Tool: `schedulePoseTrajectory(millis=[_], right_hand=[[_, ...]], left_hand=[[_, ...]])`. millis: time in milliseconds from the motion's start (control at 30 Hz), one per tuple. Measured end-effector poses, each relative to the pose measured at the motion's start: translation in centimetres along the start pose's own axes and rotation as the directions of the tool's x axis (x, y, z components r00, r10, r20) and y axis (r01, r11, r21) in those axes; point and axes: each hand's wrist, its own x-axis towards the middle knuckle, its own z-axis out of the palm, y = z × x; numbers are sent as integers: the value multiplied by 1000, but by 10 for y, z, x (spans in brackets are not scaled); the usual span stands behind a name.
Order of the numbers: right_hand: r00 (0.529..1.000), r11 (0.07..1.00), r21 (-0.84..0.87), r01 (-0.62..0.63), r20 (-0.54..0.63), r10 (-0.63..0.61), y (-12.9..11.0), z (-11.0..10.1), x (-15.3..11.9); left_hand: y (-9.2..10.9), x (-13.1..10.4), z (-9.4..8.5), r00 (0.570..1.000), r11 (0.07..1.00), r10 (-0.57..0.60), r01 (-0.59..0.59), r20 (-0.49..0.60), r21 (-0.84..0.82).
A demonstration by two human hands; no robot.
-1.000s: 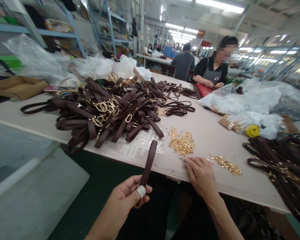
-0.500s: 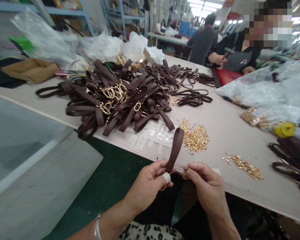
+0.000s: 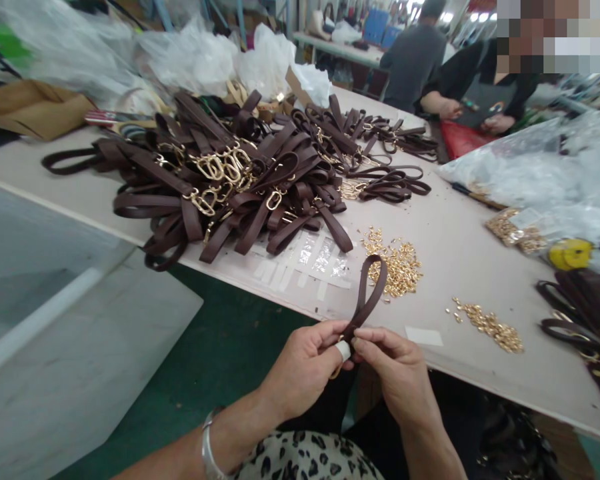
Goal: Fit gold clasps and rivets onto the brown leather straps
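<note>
My left hand [image 3: 310, 370] is closed around the base of a dark brown looped wrist strap [image 3: 369, 293], whose loop points up and away. White tape wraps a finger or thumb of that hand, and a bit of gold metal shows under it. My right hand [image 3: 395, 363] is closed in a pinch, its fingertips against the strap's lower end beside the left fingers. What lies between those fingertips is hidden. Just beyond the strap lies a pile of small gold rivet pieces [image 3: 400, 267]. A smaller pile of gold caps [image 3: 493, 327] sits to the right.
A large heap of brown straps with gold clasps [image 3: 240, 180] covers the table's left and middle. More straps [image 3: 580, 320] lie at the right edge. Plastic bags [image 3: 535, 160] and a yellow tape measure-like object [image 3: 570, 255] are nearby. Across the table, a co-worker's hands [image 3: 497, 123] are near red material.
My right hand has moved left, from apart to touching the strap's base. The strap has turned so its loop opening shows. The view has shifted slightly; the co-worker's hand has lowered.
</note>
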Motion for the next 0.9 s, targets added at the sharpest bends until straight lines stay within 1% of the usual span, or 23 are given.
schedulePoseTrajectory(millis=[167, 233, 267, 367, 433, 500, 567, 600, 700, 800, 867, 900], right_hand=[[997, 997, -60, 39, -60, -42, 2, 0, -2], [995, 994, -94, 59, -77, -67, 1, 1, -3], [994, 992, -104, 69, -75, -77, 0, 2, -4], [997, 996, -64, 64, -38, -67, -3, 7, -4], [999, 999, 13, 33, -22, -33, -4, 10, -5], [999, 995, 102, 8, -38, -4, -3, 12, -4], [998, 985, 173, 10, -68, 2, -2, 11, -5], [997, 980, 197, 20, -82, -4, -2, 10, -6], [994, 969, 244, 43, -104, -18, -6, 3, -11], [996, 960, 278, 43, -90, -18, -9, -8, -18], [995, 957, 283, 62, -87, -39, -8, -15, -23], [994, 955, 285, 81, -93, -57, -7, -19, -24]], left_hand=[[-2, 2, -5, 998, 1000, 8, -9, 59, 9], [-2, 2, -8, 996, 995, 59, -64, 73, 75], [-2, 2, -10, 993, 986, 91, -101, 74, 136], [2, 0, -15, 982, 908, 175, -191, 77, 374], [3, 0, -18, 973, 830, 211, -230, 97, 509], [2, 2, -21, 958, 745, 250, -281, 137, 604], [0, 6, -21, 932, 657, 301, -356, 202, 664], [-2, 8, -21, 912, 611, 337, -401, 234, 683], [-6, 13, -16, 837, 470, 439, -524, 327, 710], [-10, 14, -9, 767, 349, 493, -606, 410, 715], [-12, 14, -2, 751, 317, 497, -623, 435, 715], [-13, 13, 3, 753, 326, 495, -623, 434, 711]])
